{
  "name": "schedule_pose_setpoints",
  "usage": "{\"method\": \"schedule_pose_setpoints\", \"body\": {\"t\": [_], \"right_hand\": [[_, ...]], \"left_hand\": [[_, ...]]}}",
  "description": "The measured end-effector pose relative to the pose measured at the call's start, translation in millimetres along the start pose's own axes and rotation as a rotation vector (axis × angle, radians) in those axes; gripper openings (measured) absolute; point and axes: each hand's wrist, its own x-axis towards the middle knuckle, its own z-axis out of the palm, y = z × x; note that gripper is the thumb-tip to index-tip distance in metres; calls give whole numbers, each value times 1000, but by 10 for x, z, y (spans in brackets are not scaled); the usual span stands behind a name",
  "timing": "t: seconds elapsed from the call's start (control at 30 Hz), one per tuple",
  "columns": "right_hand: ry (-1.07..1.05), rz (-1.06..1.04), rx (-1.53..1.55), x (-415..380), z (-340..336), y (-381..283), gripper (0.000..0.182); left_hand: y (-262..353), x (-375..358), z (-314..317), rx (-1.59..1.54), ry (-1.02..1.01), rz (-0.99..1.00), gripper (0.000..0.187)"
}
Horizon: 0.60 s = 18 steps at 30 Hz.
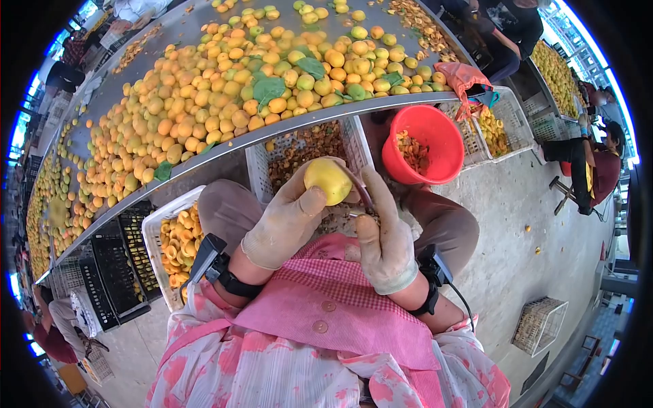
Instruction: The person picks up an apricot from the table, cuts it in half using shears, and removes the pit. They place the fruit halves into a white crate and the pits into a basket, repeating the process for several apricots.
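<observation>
The off-white-gloved left hand (282, 223) curls inward, its bare forearm (249, 268) angled toward one o'clock, while the similarly gloved right hand (393, 248) extends its forefinger (381, 194) toward eleven o'clock, thumb (368, 236) raised.

Bright light enters through paned windows (586, 58) beyond a grey concrete floor (503, 251), on which a low stool (563, 185) stands to the right of a long metal-topped table (180, 30).
</observation>
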Motion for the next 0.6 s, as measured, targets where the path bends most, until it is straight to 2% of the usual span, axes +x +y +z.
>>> {"method": "schedule_pose_setpoints", "body": {"t": [0.03,0.2,0.33,0.37,0.43,0.47,0.5,0.53,0.57,0.6], "right_hand": [[0,0,0,5,-6,-6,57],[7,111,125,45,-53,-142,56],[35,38,91,121,-20,-118,60],[12,107,95,116,-51,-179,55],[-59,254,50,189,-88,-284,50],[-13,176,54,172,-35,-188,49],[30,7,-8,220,-20,-140,48],[50,-24,61,207,1,-82,48],[70,-70,1,205,7,-66,50],[29,-28,-33,220,-18,-181,53]], "left_hand": [[32,9,12,-60,-50,-29,78],[-24,5,39,-136,-24,-6,72],[36,-9,203,-163,-36,-6,69],[21,-30,216,-161,-32,-2,69],[126,-35,164,136,-26,19,66],[129,-12,97,249,-100,66,62],[166,-8,90,409,-124,154,58],[149,-33,116,376,-96,131,56],[146,-42,94,367,-111,87,55],[123,-64,75,337,-104,89,53]]}}
